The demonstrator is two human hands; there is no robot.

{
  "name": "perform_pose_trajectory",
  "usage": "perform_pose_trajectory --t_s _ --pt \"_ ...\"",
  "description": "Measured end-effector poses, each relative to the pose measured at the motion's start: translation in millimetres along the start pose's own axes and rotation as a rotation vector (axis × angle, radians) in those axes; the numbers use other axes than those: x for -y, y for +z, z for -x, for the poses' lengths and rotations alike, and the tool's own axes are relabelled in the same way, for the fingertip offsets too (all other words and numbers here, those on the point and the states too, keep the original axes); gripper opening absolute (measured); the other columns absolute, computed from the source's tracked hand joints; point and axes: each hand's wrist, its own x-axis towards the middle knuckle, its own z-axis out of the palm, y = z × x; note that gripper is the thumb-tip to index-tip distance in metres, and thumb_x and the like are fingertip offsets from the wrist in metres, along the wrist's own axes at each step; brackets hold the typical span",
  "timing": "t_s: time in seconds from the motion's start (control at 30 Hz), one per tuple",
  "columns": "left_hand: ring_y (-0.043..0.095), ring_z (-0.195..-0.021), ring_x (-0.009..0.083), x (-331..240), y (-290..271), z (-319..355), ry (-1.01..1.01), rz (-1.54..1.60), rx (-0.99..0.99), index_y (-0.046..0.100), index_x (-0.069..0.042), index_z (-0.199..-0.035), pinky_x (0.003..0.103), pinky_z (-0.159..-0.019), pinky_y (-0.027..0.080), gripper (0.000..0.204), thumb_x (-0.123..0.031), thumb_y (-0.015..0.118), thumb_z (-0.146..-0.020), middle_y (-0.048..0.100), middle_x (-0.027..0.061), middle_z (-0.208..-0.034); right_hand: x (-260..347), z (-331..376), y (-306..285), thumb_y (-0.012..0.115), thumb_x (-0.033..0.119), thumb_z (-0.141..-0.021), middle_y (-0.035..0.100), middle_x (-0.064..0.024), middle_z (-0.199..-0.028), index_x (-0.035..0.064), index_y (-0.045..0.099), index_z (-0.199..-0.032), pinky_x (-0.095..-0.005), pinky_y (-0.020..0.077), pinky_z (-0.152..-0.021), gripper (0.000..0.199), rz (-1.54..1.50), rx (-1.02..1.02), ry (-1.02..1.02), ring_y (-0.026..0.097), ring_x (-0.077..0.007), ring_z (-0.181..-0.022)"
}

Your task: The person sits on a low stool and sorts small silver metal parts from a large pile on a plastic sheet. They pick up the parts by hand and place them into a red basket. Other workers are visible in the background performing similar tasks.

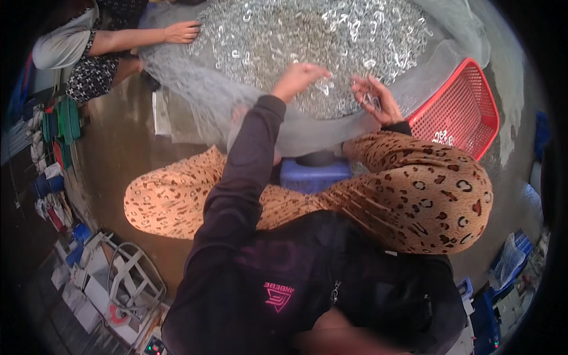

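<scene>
Right grip [386, 104] curls around pale clips [373, 102], best kept cupped, while whether the left grip [296, 81] pinches anything is unclear.

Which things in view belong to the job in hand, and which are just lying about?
Part of the job:
- pile of small clip-like pieces
- pale mesh net under it
- red basket holding a few pieces
- left hand, over the pile
- right hand, cupping pieces

Apparently just lying about:
- green bins
- clear plastic sheet

Right fingers [357, 87] cradle clear pieces [373, 102]; left fingers [315, 70] hover over the pale heap [284, 35].
</scene>
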Motion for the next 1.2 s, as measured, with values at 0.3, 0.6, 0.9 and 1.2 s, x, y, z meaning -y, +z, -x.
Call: perform_pose_trajectory --t_s 0.3,0.6,0.9,1.2 --pt "0.058 -0.07 0.0158 -24 -7 20 -0.164 0.329 -0.013 0.059 -0.006 -0.103 0.026 -0.055 0.045 0.02 -0.02 0.056 -0.089 0.061 0.0052 -0.086 -24 -31 14 0.069 0.026 -0.081 0.062 -0.0003 -0.068 0.0033 0.068 -0.098 -0.0214 0.0371 -0.045 0.029 0.736 -0.373 -0.065 0.052 -0.0067 -0.054" --pt "0.063 -0.07 0.0287 -5 46 1 0.102 -0.803 -0.268 0.068 -0.006 -0.087 0.039 -0.063 0.047 0.021 -0.024 0.07 -0.075 0.065 0.0126 -0.072 -19 -60 9 0.07 0.024 -0.08 0.067 -0.0088 -0.079 0.0012 0.066 -0.106 -0.0286 0.0488 -0.069 0.034 1.413 -0.228 -0.58 0.061 -0.0149 -0.076" --pt "0.044 -0.057 0.0048 -52 -3 3 -0.105 -0.069 -0.093 0.068 -0.009 -0.076 0.023 -0.053 0.035 0.016 -0.024 0.074 -0.077 0.056 -0.0054 -0.065 4 -42 43 0.059 0.032 -0.09 0.046 0.0023 -0.055 -0.0012 0.065 -0.098 -0.019 0.0308 -0.041 0.034 0.33 -0.084 -0.012 0.043 -0.0062 -0.048" --pt "0.038 -0.057 0.003 -44 5 6 -0.024 -0.128 -0.02 0.067 -0.01 -0.082 0.021 -0.05 0.029 0.017 -0.027 0.068 -0.083 0.049 -0.0083 -0.065 2 -41 44 0.053 0.036 -0.092 0.053 -0.0001 -0.067 0.0029 0.061 -0.094 -0.0197 0.0353 -0.043 0.034 0.338 -0.024 0.024 0.053 -0.0095 -0.057"
